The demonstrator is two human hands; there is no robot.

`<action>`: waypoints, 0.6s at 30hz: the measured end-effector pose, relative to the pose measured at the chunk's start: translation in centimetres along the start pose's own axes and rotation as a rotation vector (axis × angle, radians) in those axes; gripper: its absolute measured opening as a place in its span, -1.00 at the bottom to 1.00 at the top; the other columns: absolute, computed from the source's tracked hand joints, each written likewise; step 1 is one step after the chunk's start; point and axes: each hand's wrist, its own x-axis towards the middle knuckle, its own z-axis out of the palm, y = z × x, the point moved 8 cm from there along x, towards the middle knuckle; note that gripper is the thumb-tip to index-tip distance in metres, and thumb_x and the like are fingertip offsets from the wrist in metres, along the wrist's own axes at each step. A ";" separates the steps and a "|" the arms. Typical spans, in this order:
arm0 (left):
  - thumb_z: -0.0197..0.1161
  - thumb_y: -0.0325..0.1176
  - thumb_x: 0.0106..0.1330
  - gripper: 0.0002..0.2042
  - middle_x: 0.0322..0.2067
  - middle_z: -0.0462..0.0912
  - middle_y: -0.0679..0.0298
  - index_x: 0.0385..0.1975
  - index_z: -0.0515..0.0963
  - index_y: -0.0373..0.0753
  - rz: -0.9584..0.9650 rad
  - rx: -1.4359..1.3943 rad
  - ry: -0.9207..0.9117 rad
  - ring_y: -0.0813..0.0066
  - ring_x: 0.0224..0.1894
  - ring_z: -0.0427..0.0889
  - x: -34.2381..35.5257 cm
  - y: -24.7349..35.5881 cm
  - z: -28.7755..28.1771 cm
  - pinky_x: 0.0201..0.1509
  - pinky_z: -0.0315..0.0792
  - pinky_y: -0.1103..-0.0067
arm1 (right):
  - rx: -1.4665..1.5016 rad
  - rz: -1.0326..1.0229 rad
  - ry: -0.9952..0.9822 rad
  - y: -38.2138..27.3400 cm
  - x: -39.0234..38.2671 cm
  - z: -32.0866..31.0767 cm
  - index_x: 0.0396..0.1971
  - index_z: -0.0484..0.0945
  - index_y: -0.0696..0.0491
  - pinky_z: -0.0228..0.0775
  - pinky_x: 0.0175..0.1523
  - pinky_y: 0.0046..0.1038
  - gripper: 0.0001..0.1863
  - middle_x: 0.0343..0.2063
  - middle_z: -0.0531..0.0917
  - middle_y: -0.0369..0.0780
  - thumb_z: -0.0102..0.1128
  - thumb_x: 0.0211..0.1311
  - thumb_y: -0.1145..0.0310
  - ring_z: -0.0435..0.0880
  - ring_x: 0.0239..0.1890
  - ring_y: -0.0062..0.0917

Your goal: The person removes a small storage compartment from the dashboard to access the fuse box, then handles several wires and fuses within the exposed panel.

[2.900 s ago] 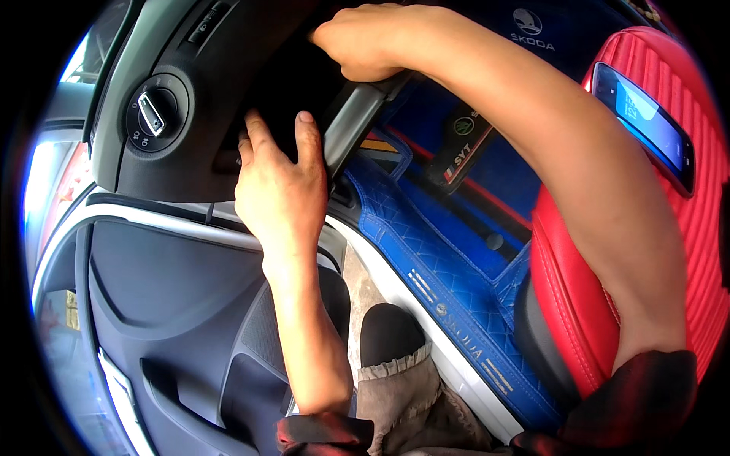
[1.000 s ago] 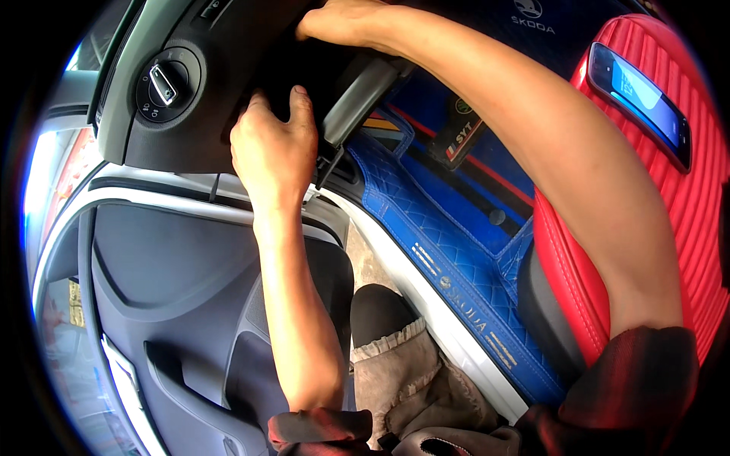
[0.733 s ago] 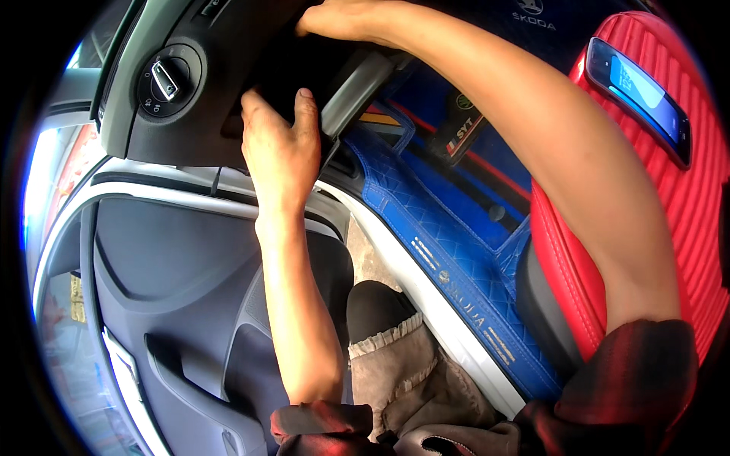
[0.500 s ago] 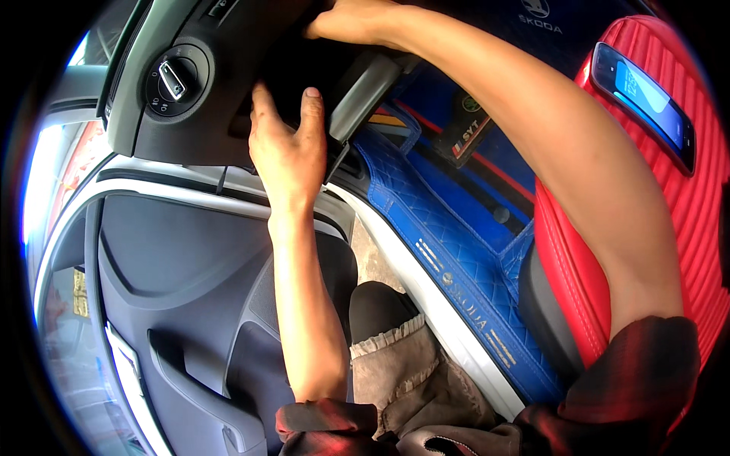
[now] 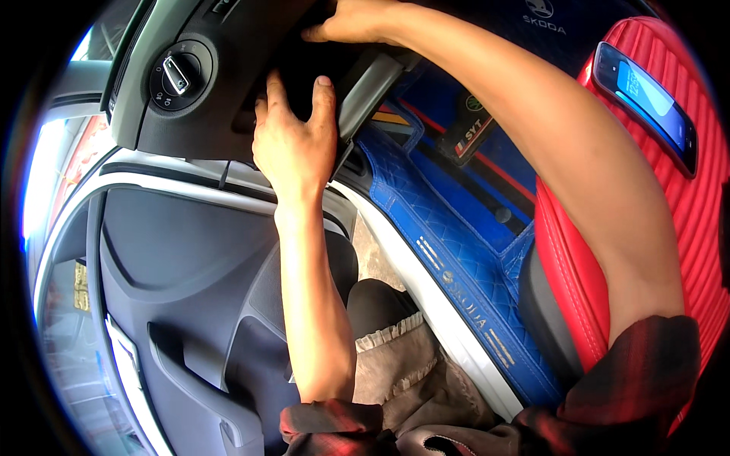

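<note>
My left hand (image 5: 295,137) is open, thumb and fingers apart, at the edge of a dark recess (image 5: 308,64) in the underside of the black dashboard (image 5: 190,125). Up and to the right, my right hand (image 5: 353,21) reaches into that recess with fingers curled; what they hold, if anything, is hidden in shadow. A silver-grey trim bar (image 5: 363,99) runs beside my left thumb. A rotary switch (image 5: 176,74) sits on the dashboard left of both hands.
An open car door (image 5: 167,258) with a handle fills the lower left. A white sill (image 5: 426,304) borders blue floor mats (image 5: 414,197) and a black pedal (image 5: 471,137). A red seat (image 5: 570,281) carries a phone (image 5: 642,106). My leg is below.
My left hand has shifted upward and right. My right hand remains in the recess, a little higher than in the oldest frame. The whole view has drifted slightly.
</note>
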 end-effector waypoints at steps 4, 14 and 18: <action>0.20 0.15 0.23 -0.28 -0.01 0.55 -0.18 0.22 0.39 -0.34 -0.061 0.084 -0.042 -0.09 0.01 0.59 0.3 1.0 0.2 0.08 0.48 0.26 | -0.017 0.126 -0.012 -0.1 -0.7 -0.7 0.13 0.52 0.05 0.32 0.29 -0.28 -0.35 0.18 0.50 -0.02 0.27 0.06 0.00 0.45 0.26 -0.21; 0.18 0.18 0.21 -0.27 0.03 0.52 -0.17 0.27 0.36 -0.21 -0.121 0.134 -0.107 -0.09 0.02 0.58 0.6 0.6 0.5 0.10 0.46 0.25 | -0.028 0.254 0.036 -0.5 -0.1 -0.8 0.16 0.51 0.06 0.25 0.34 -0.29 -0.41 0.22 0.46 -0.04 0.12 0.14 0.08 0.40 0.31 -0.26; 0.18 0.13 0.22 -0.33 0.07 0.50 -0.17 0.27 0.39 -0.15 -0.129 0.107 -0.111 -0.09 0.05 0.57 0.6 0.2 0.6 0.13 0.44 0.25 | -0.026 0.295 0.070 -0.6 -0.3 -0.3 0.15 0.52 0.03 0.26 0.34 -0.27 -0.44 0.22 0.47 -0.07 0.12 0.17 0.08 0.40 0.31 -0.29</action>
